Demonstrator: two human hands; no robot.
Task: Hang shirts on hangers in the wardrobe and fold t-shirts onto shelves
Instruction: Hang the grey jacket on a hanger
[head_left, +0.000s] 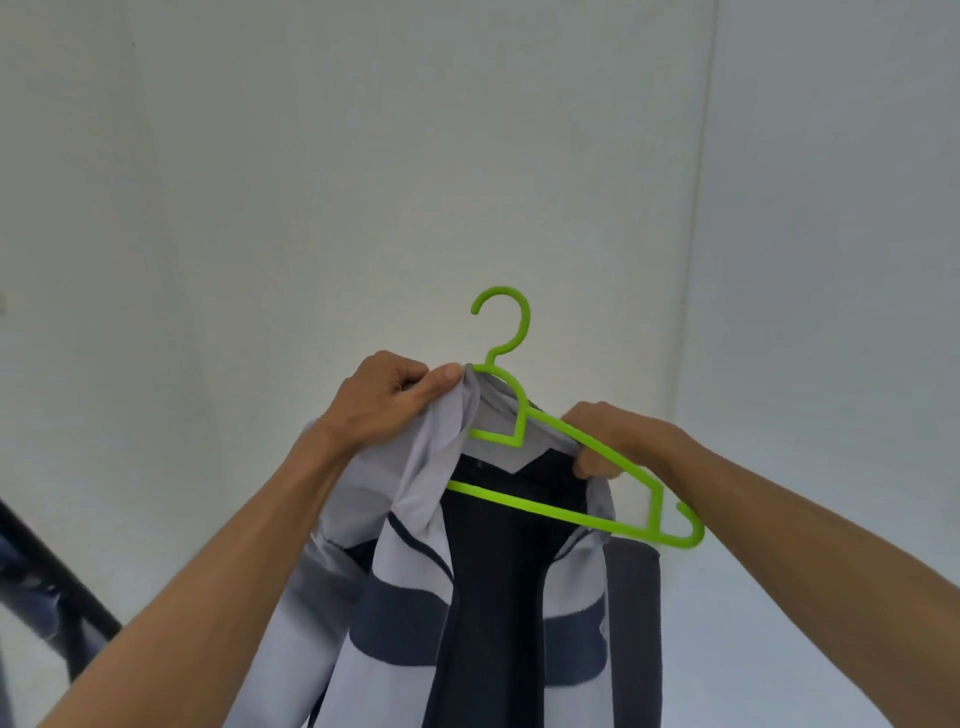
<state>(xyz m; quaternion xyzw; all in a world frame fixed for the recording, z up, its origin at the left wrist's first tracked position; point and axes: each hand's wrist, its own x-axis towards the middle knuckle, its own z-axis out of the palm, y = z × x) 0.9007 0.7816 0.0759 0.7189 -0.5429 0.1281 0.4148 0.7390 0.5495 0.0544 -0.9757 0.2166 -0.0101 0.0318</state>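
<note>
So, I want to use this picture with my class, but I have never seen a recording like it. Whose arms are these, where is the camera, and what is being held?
There is no machine here: a person wears one wide-angle camera on the head, so you look forward and down along their own two bare arms. The left hand pinches the pale grey collar edge of a grey and dark navy shirt. The right hand grips the other side of the collar at the sloping arm of a bright green plastic hanger. The hanger's left end is tucked inside the shirt; its right end sticks out bare, so the shirt is only half on. Behind is a plain white wall. No surface with things on it shows.
</note>
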